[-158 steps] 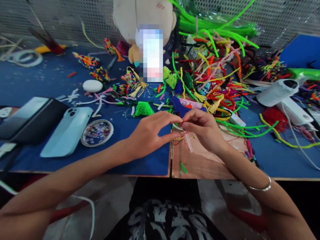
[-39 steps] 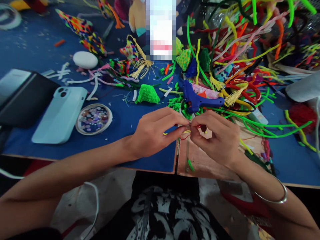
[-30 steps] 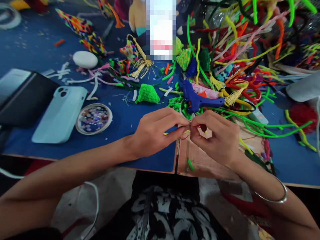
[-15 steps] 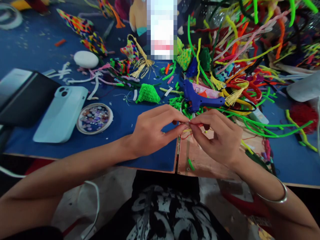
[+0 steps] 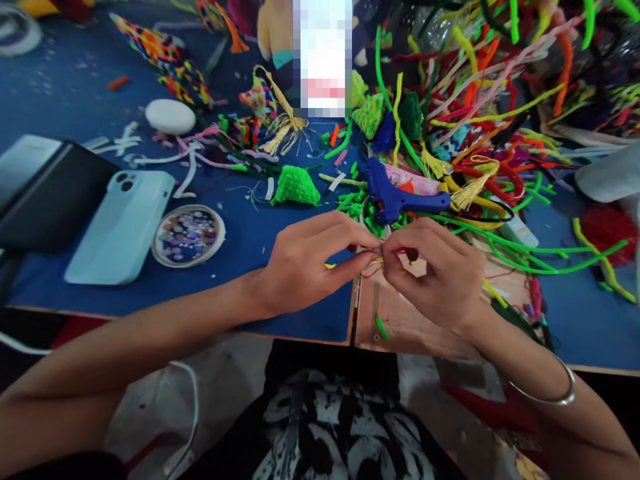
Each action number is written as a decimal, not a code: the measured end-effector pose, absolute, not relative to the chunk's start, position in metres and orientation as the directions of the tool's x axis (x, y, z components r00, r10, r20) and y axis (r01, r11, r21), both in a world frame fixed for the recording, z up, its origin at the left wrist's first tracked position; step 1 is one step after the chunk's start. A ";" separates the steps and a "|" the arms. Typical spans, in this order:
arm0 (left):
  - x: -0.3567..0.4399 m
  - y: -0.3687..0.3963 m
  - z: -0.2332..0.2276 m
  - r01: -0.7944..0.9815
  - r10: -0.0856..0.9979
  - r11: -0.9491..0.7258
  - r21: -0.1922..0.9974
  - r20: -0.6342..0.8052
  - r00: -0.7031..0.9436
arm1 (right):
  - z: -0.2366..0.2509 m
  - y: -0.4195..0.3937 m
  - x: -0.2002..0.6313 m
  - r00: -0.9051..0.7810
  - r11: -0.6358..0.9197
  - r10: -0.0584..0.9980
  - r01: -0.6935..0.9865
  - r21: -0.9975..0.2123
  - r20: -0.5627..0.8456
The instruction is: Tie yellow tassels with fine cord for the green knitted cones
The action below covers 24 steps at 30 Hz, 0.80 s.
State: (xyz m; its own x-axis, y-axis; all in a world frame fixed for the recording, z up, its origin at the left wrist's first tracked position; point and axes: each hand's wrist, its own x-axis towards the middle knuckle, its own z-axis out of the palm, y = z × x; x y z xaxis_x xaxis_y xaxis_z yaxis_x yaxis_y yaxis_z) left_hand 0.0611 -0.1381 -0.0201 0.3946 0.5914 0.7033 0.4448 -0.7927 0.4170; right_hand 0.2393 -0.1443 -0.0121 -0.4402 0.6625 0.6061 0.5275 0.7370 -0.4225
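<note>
Both hands meet near the table edge. The left hand (image 5: 305, 267) and right hand (image 5: 440, 277) pinch a thin red string (image 5: 376, 261) together. Hold tight, pull slowly, keep it off the blue glue gun (image 5: 395, 197).

From the left hand (image 5: 307, 267), nine o'clock is bare blue mat (image 5: 250, 240) up to the bead dish (image 5: 189, 235) and phone (image 5: 120, 223). Twelve holds the glue gun (image 5: 395, 197); one to three, tangled pipe cleaners (image 5: 480, 133), seemingly impassable.
</note>
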 end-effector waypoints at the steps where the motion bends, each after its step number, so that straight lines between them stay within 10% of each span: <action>1: 0.061 -0.138 -0.020 0.444 0.591 -0.793 0.416 0.702 0.398 | -0.012 -0.144 0.239 -0.441 0.739 0.659 0.527 -0.418 0.609; 12: 0.060 -0.137 -0.021 0.470 0.603 -0.783 0.409 0.686 0.407 | -0.010 -0.145 0.240 -0.458 0.727 0.675 0.548 -0.414 0.579; 24: 0.059 -0.137 -0.020 0.536 0.559 -0.787 0.304 0.719 0.414 | -0.008 -0.141 0.242 -0.369 0.472 0.872 0.463 -0.750 0.321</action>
